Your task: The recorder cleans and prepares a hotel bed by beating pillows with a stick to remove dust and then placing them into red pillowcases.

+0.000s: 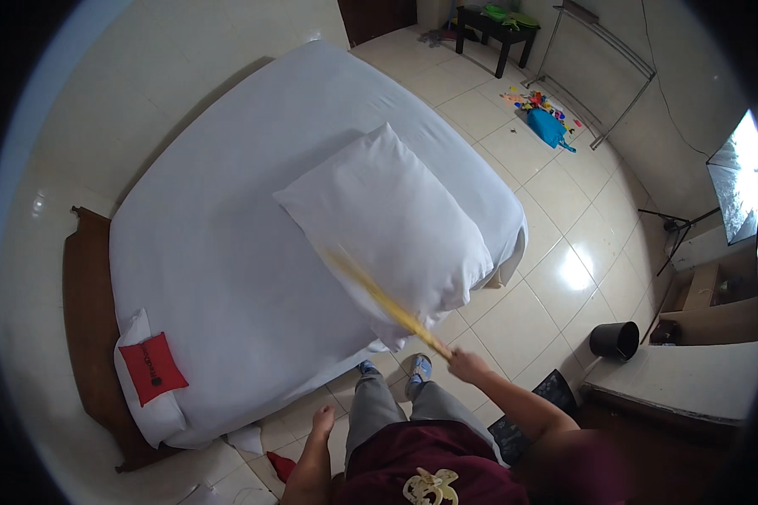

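My right hand (467, 365) is closed around the near end of a long yellow stick (387, 305). The stick points forward and left over a large white pillow (392, 215), its far end smeared by motion. I cannot tell whether it is one rod or a bundle, or whether it touches the pillow. The pillow lies at the right part of a bed with a white sheet (219, 219), one corner hanging at the near edge. Beside my left leg, my left hand (323, 418) is curled into a loose fist, with nothing visible in it.
A red cushion (153, 369) leans on a white pillow by the wooden headboard (88, 320). Right of the bed are a black bin (615, 341), a lit lamp (739, 181) on a stand, a blue bag (547, 128) with scattered toys, a metal rack (615, 50) and a dark table (497, 29).
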{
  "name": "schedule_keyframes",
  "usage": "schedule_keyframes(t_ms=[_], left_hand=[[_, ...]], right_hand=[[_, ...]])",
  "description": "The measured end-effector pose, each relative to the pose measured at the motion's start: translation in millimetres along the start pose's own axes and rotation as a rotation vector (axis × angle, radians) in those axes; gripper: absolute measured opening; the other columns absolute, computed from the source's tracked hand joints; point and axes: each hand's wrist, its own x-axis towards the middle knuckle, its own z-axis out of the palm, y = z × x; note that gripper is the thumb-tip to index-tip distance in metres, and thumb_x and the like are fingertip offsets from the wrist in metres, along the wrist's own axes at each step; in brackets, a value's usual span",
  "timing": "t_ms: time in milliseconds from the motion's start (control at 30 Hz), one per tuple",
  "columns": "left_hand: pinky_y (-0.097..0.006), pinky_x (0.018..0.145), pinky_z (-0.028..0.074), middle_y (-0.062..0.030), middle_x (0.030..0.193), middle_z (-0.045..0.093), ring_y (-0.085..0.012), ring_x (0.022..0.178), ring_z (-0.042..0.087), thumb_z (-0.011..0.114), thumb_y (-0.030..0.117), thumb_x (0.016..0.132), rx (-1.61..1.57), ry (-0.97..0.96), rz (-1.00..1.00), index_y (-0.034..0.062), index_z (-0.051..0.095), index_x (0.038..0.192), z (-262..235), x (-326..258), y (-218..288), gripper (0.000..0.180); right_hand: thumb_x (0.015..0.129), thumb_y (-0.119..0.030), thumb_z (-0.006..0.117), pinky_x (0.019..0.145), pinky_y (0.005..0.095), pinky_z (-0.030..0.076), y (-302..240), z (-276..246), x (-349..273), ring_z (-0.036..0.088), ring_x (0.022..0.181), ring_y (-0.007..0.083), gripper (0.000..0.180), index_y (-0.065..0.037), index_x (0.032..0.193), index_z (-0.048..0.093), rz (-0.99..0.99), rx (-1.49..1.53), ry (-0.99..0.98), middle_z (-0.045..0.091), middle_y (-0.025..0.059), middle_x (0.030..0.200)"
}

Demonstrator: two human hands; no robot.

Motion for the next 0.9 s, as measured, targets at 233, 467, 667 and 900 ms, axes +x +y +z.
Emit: schedule_keyframes(t_ms=[233, 467, 667, 900], left_hand=[[-0.034, 0.079, 0.043, -0.0155, 0.09, 0.062, -0.0268, 0.091, 0.058, 0.053, 0.031, 0.083, -0.193, 0.242, 0.0, -0.0013, 0.059, 0.099, -31.8, 0.7, -18.4, 0.036], [-0.035, 0.092, 0.037, -0.0164, 0.121, 0.047, -0.0257, 0.111, 0.047, 0.045, 0.026, 0.09, -0.564, 0.433, 0.131, 0.0, 0.037, 0.122, -57.3, 101.3, 70.8, 0.042], [-0.037, 0.096, 0.034, -0.015, 0.129, 0.041, -0.0256, 0.119, 0.039, 0.046, 0.034, 0.088, -0.643, 0.147, 0.159, -0.0002, 0.032, 0.127, -80.5, 169.8, 241.4, 0.054], [-0.042, 0.09, 0.04, -0.0139, 0.128, 0.041, -0.0277, 0.115, 0.043, 0.053, 0.053, 0.081, -0.838, 0.107, 0.199, 0.0011, 0.024, 0.132, -137.6, 300.4, 299.4, 0.079]], right_hand=[[0.078, -0.032, 0.053, 0.068, 0.0444, 0.048, -146.1, -154.8, -23.2, 0.059, 0.085, 0.0348, 0.036, -0.006, 0.103, 0.052, 0.108, 0.302, -0.011, 0.06, 0.021, 0.091], [0.075, -0.039, 0.056, 0.07, 0.0465, 0.046, -113.3, -139.5, 0.2, 0.06, 0.078, 0.0364, 0.041, -0.005, 0.097, 0.051, 0.131, 0.187, -0.199, 0.06, 0.0193, 0.078], [0.077, -0.032, 0.058, 0.064, 0.0469, 0.045, -96.1, -187.4, 16.7, 0.058, 0.071, 0.0402, 0.033, -0.006, 0.094, 0.049, 0.384, 0.474, 0.486, 0.06, 0.0216, 0.075], [0.077, -0.025, 0.062, 0.065, 0.0413, 0.046, -79.1, -226.1, 8.7, 0.058, 0.076, 0.0371, 0.034, -0.004, 0.098, 0.047, 0.683, 0.429, 0.648, 0.059, 0.0191, 0.079]])
